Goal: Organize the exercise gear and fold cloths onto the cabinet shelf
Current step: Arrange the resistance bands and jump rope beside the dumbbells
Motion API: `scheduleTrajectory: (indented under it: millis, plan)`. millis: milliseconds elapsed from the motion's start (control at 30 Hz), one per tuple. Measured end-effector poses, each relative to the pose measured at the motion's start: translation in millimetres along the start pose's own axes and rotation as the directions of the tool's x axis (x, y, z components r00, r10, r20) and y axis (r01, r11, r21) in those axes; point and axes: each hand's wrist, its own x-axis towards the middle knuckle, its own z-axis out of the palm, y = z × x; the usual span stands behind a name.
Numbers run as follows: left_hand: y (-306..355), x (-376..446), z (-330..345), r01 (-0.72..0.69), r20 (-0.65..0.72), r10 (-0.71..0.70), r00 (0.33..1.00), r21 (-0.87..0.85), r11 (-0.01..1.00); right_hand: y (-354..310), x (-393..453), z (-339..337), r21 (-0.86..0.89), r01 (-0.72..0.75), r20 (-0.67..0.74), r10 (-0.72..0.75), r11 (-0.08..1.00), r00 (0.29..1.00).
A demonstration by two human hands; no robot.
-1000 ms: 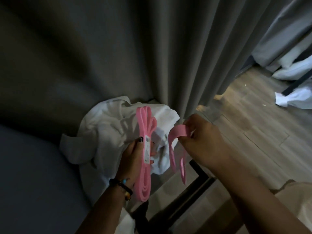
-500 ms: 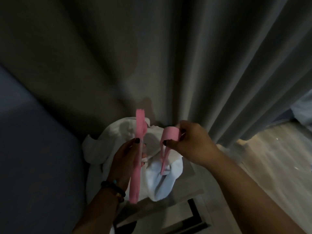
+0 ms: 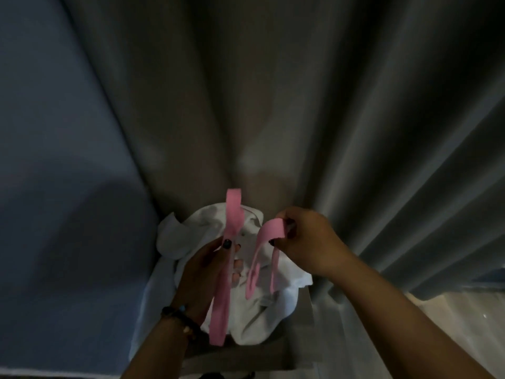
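Note:
My left hand (image 3: 207, 272) grips a bundled pink resistance band (image 3: 228, 266) around its middle; the band stands nearly upright, its top loop above my thumb and its lower end hanging past my wrist. My right hand (image 3: 306, 242) pinches the top of a second, looser pink band (image 3: 262, 253), whose loops dangle down between the two hands. Both bands hang over a crumpled white cloth (image 3: 273, 305) that lies heaped on a grey cabinet top (image 3: 295, 348).
Heavy grey curtains (image 3: 300, 105) fill the background behind the cloth. A blue-grey upholstered surface (image 3: 60, 214) stands to the left. A strip of pale wooden floor (image 3: 464, 324) shows at the lower right.
My view has tilted up and to the left, so the floor and the black frame have left the picture. Both hands keep their bands, now held a little higher and closer to the curtain.

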Motion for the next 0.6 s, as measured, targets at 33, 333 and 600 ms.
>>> scheduleTrajectory:
  millis: [33,333,600]
  plan:
    - [2,-2,-5,-0.006,0.014,0.006,1.0,-0.015,1.0,-3,3,2,-0.011,0.027,0.008,-0.027,1.0,1.0]
    - [6,-17,-54,0.046,-0.05,-0.063,0.997,-0.294,0.955,-44,17,30,-0.001,0.149,0.061,-0.149,0.989,0.987]
    - [26,-27,-93,0.027,-0.16,-0.055,0.986,-0.172,0.985,-92,32,44,0.064,0.211,0.107,-0.217,0.975,0.97]
